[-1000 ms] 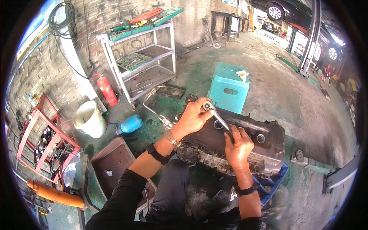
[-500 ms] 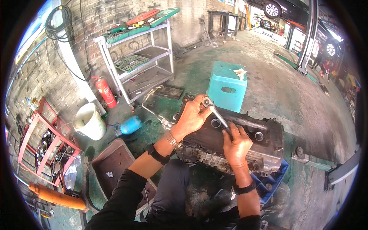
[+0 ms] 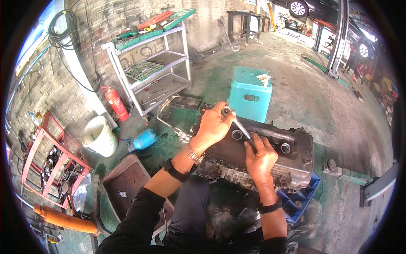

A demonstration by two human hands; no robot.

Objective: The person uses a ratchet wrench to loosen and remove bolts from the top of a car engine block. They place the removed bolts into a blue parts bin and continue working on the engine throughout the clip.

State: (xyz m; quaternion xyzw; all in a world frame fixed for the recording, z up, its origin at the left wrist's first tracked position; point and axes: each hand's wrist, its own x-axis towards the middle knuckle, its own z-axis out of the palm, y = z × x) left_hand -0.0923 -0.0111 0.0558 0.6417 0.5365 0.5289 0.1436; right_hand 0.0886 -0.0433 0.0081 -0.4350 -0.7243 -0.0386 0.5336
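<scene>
A dark, oil-grimed metal engine [image 3: 226, 155] lies beneath the left hand [image 3: 212, 125], closed about one end, and the right hand [image 3: 262, 158], gripping the other, of a silver steel ratchet wrench [image 3: 241, 126] slanting between them — apparently a turning step, the next stroke calling for a steadied far end.

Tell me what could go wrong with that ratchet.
If the ratchet slips, the right hand on its handle could strike the engine. The left hand, at the ratchet's head, might get pinched. The engine, its right end above a blue crate, may rock if poorly supported.
</scene>
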